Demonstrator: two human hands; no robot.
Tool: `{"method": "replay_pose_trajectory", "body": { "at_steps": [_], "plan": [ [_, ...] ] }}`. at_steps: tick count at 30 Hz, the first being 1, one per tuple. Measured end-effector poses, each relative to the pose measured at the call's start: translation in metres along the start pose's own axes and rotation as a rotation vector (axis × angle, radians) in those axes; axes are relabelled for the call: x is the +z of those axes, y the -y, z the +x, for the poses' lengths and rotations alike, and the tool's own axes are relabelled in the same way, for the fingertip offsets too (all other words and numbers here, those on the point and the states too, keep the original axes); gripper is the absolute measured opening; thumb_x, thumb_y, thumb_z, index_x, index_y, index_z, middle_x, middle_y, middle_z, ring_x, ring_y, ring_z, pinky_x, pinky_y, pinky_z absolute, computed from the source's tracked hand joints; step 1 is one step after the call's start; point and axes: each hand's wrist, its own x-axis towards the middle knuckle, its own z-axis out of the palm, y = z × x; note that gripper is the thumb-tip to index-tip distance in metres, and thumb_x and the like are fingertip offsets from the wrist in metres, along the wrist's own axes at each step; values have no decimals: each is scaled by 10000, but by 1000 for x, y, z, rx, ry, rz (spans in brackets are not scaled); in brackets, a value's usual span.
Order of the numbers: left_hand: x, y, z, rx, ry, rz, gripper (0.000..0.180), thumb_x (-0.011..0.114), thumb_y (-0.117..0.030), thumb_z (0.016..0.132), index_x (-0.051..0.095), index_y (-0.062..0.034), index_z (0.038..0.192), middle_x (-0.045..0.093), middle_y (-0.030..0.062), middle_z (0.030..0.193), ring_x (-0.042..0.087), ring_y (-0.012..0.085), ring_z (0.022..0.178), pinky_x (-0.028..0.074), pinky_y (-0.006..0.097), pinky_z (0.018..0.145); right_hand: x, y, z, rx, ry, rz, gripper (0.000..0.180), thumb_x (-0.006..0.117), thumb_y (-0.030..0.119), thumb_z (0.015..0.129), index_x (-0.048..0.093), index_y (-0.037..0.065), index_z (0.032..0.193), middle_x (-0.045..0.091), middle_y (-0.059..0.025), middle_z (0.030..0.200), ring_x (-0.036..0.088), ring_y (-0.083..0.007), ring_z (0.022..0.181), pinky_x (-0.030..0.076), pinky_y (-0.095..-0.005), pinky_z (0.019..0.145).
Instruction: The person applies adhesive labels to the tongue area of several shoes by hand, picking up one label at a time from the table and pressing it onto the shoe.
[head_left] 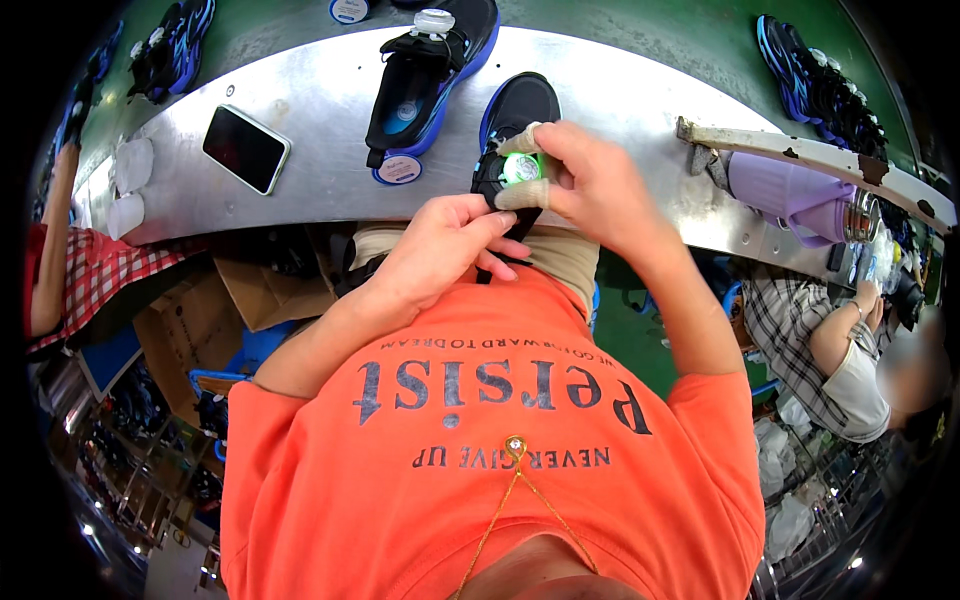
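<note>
Two hands at work over the near edge of a curved metal bench [620, 90], seen from the one head view. Right hand [590, 185] closed around a small round green-and-white dial [521, 167], pinched between taped fingertips [522, 138] and sitting on the top of a black shoe [515, 125]. Left hand [445, 245] curled lower down, fingers together on the shoe's heel end, steadying it; cannot tell how firmly. Shoe half over the bench edge, toe away from the body.

Likely trouble: with so much of the shoe hanging past the edge, a slackened left-hand hold could let it tip off towards the lap. A pinch resting on tape rather than bare skin could slip off the small dial, judging by how little of it shows. Further back, a second black-and-blue shoe [430, 75] and a round label disc [399, 170] just beside the working spot, near enough to be knocked by a jerk. A dark phone [246, 148] well apart to the left. A neighbour's sleeve [800, 330] near on the right.
</note>
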Motion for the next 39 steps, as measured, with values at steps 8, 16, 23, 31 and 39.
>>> {"method": "replay_pose_trajectory", "body": {
  "at_steps": [8,16,23,31,39],
  "plan": [
    [-7,-5,1,-64,30,23,254,503,-160,959,575,35,1104,661,146,962,648,147,717,534,244,652,14,-3,-1,83,-56,-39,363,704,181,748,650,134,1104,517,-67,821,531,-214,771,461,-291,694],
    [-21,-7,6,-81,70,53,282,486,-170,968,557,63,1109,625,136,1053,661,181,844,546,272,682,10,3,8,-51,-87,0,313,719,170,729,651,113,1029,527,-88,787,526,-234,651,455,-332,596],
    [-26,-9,9,-89,101,50,263,466,-159,977,555,66,1081,618,139,1049,663,206,868,553,265,660,17,4,8,-48,-126,41,269,697,159,758,645,95,1013,490,-80,776,526,-249,656,463,-331,614],
    [-18,-1,11,21,72,14,256,469,-179,980,539,62,1029,614,155,1028,660,212,869,556,281,641,39,15,4,64,-271,-38,238,670,129,776,654,118,1013,512,-102,841,570,-289,727,488,-360,649],
    [-37,-49,-11,281,-17,720,204,487,-124,948,598,29,1023,627,83,935,647,148,795,527,274,621,10,-14,-4,-6,-241,57,505,727,151,738,582,87,1217,555,-94,1185,540,-222,1049,424,-311,923]
  ]
}}
